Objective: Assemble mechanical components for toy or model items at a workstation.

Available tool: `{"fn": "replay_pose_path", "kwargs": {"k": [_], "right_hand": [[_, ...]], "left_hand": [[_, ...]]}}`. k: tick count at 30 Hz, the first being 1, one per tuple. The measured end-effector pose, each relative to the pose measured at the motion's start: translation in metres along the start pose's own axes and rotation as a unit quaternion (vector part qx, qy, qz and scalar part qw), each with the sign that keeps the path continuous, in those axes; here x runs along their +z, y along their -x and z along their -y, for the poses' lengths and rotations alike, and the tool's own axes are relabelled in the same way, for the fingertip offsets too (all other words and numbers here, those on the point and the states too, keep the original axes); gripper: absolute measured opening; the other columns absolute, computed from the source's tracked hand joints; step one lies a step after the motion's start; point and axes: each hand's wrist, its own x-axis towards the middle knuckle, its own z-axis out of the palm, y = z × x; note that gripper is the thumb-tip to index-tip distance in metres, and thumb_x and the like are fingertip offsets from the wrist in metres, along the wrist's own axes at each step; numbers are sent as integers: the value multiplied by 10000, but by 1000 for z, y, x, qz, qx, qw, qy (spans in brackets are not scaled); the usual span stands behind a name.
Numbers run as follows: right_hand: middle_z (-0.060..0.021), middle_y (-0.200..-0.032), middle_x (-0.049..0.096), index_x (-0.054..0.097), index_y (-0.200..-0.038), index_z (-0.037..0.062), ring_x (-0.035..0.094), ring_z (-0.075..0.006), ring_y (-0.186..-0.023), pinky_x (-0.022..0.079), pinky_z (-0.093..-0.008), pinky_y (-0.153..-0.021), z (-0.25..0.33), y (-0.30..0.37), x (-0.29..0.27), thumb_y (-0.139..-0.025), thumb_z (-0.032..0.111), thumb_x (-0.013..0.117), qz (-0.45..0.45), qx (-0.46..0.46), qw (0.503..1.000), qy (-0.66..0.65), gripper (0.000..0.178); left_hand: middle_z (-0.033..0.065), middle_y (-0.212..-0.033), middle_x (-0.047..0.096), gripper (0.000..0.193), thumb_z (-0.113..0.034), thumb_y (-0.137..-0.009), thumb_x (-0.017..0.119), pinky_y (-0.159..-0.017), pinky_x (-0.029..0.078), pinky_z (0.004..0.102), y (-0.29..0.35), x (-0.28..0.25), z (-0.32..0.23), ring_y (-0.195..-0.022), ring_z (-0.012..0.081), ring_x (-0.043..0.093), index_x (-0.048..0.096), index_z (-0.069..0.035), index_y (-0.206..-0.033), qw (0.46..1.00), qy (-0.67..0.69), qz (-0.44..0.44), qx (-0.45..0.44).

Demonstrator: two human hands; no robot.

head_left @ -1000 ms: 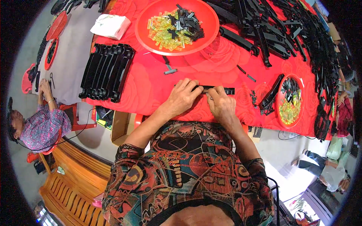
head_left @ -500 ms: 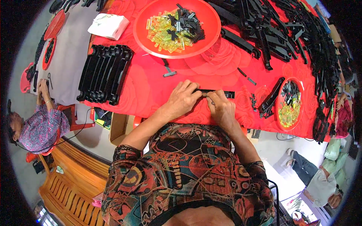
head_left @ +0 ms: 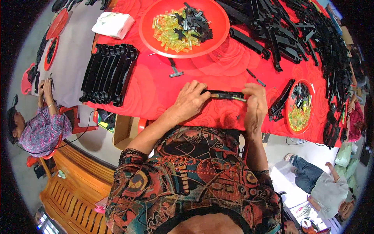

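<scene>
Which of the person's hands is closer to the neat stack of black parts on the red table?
Left. The left hand is just to the right of the stack of black parts, gripping one end of a black strip. The right hand holds the strip's far end, farther away.

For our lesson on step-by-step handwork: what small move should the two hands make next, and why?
Probably the right hand should press the yellow-green piece further into the black strip, because the left hand already steadies the strip's other end on the red tablecloth and the piece sits at its tip.

top: patterned red, black, teal, orange | sleeves: elbow-length | forearms: bare | wrists: bare
</scene>
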Motion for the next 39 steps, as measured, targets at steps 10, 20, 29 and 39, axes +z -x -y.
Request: {"fn": "replay_pose_path", "kwargs": {"k": [10, 20, 29, 39], "right_hand": [[-83, -862, 601, 543, -873, -13, 578, -87, -652, 496, -223, -558, 7, 16, 26, -838, -14, 513, 118, 338, 889, -285, 45], [-137, -928, 627, 521, -1027, -54, 603, -113, -679, 528, -246, -610, 14, 22, 17, -878, -7, 506, 95, 261, 915, -294, 157], [-113, -880, 629, 538, -1014, -2, 611, -132, -656, 516, -255, -592, 7, 18, 29, -861, 27, 547, 157, 277, 932, -172, 156], [-95, -749, 575, 583, -824, 8, 576, -214, -672, 452, -304, -601, 9, 9, 30, -791, 17, 611, 172, 87, 981, -35, 45]], "left_hand": [[93, -934, 512, 114, -75, -718, 569, -701, 400, 384, 1, 2, -4, -881, 270, 479, 594, -48, -826, 1000, -11, -12, -15], [86, -905, 499, 107, -71, -709, 578, -683, 390, 380, -1, 1, -5, -859, 266, 470, 592, -35, -810, 1000, 1, -6, -10], [81, -896, 496, 90, -92, -732, 576, -683, 390, 382, -2, 2, -4, -857, 260, 471, 585, -45, -809, 1000, -13, -6, -12], [83, -901, 502, 97, -99, -731, 568, -689, 397, 379, 0, 3, -3, -865, 258, 474, 588, -46, -809, 1000, -18, -4, -11]]}}
